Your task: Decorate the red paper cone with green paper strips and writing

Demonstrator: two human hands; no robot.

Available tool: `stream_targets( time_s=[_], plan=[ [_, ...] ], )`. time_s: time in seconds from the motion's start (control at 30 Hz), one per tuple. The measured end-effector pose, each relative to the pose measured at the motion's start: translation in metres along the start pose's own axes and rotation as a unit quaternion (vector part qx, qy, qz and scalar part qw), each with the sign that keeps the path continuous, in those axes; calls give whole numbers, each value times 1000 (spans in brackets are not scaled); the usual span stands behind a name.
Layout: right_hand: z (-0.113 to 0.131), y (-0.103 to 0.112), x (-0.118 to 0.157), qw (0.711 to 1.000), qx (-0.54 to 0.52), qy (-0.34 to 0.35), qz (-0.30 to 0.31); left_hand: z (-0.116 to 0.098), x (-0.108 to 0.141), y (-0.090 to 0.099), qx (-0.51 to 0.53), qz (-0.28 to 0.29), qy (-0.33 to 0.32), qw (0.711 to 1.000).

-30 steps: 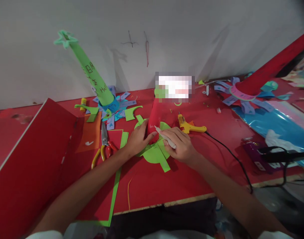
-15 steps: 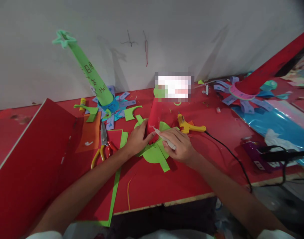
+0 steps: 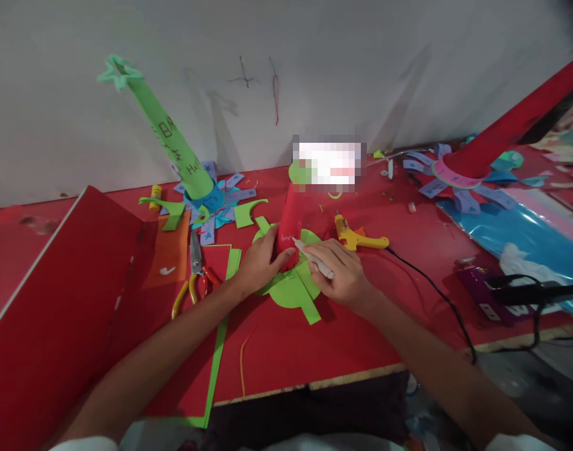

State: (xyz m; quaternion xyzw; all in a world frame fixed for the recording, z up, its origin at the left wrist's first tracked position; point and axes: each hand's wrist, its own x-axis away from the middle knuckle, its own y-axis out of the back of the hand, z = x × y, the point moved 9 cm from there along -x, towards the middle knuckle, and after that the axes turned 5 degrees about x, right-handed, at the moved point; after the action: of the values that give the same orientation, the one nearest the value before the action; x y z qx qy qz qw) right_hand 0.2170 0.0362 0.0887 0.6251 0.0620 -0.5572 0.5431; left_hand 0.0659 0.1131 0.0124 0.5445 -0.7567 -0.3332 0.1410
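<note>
A red paper cone (image 3: 292, 210) with a round green top stands on a green paper base (image 3: 286, 294) with flaps, in the middle of the table. My left hand (image 3: 262, 262) is closed around the cone's lower left side, thumb across its front. My right hand (image 3: 340, 272) grips a white pen (image 3: 320, 264), its tip touching the cone's front. Small white lettering shows on the cone just left of the tip. The far side of the cone is hidden.
A yellow glue gun (image 3: 361, 240) with a black cable lies right of the cone. Scissors (image 3: 196, 257) and pliers (image 3: 188, 294) lie left. A green paper cone (image 3: 173, 141) stands back left, a red one (image 3: 516, 119) back right. A red board (image 3: 65, 300) rises at left.
The pen tip has moved slightly right across the cone with my right hand, and the white lettering is longer. My left hand stays in place.
</note>
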Motion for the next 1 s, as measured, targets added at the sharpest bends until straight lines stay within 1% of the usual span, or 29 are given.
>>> stream_targets(
  time_s=[0.17,0.37,0.53,0.6,0.7,0.77,0.83,0.87,0.93,1.0],
  plan=[
    [1,4,-1,1000,-10,5,-11,-1,0,0,-10,2,8,1000],
    [-2,6,0,1000,3,-11,-24,3,1,1,-23,3,25,999],
    [-4,7,0,999,6,-19,-38,2,0,1,-17,-1,11,1000],
    [-2,5,-1,1000,3,-7,-26,2,0,0,-14,-4,10,1000],
    [3,4,1,999,-4,28,-17,1,0,0,-6,-8,4,1000],
    [5,8,3,998,-3,45,-33,0,0,1,2,-12,2,1000],
    [4,13,7,997,2,52,-62,-1,1,5,23,-20,5,1000],
    [1,15,9,996,5,46,-77,-3,2,7,40,-26,4,999],
    [-7,17,10,996,-1,10,-91,-8,2,13,74,-40,-7,996],
    [-16,14,9,996,-20,-37,-82,-13,4,20,92,-63,-20,994]
  ],
)
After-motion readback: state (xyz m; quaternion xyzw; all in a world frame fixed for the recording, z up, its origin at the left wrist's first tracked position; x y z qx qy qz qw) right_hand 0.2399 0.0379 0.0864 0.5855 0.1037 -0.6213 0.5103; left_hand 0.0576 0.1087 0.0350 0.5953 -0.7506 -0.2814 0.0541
